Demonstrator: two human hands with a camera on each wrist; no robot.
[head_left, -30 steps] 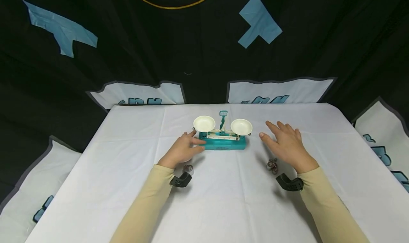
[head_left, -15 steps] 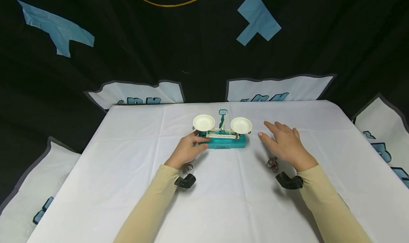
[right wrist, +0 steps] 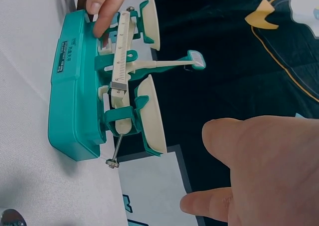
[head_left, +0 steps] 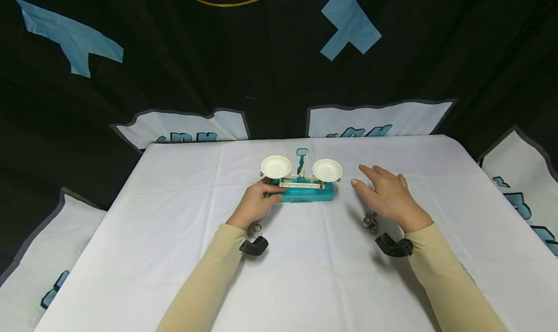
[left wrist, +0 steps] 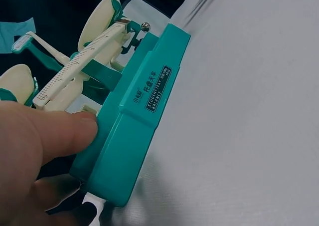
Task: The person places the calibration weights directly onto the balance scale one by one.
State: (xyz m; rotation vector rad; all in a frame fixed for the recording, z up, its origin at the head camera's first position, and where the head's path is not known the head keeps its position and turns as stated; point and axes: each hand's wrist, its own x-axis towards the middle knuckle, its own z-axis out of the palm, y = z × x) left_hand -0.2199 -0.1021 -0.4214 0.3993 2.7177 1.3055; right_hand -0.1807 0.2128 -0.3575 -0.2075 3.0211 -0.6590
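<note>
A teal tray balance stands in the middle of the table, with a cream left pan and right pan and nothing on either. My left hand grips the left end of its base. In the left wrist view, a finger of the left hand presses on the base top beside the white graduated beam, and other fingers curl at the end. My right hand hovers to the right of the balance, fingers spread and holding nothing. In the right wrist view, the teal base lies left of this hand.
A shiny round metal piece lies by the left wrist. Several small metallic pieces cluster under the right wrist. The white-covered table ends at a black curtain behind.
My left hand has moved right and closed onto the base's left end. The right hand has stayed nearly still. The head view has shifted slightly.
</note>
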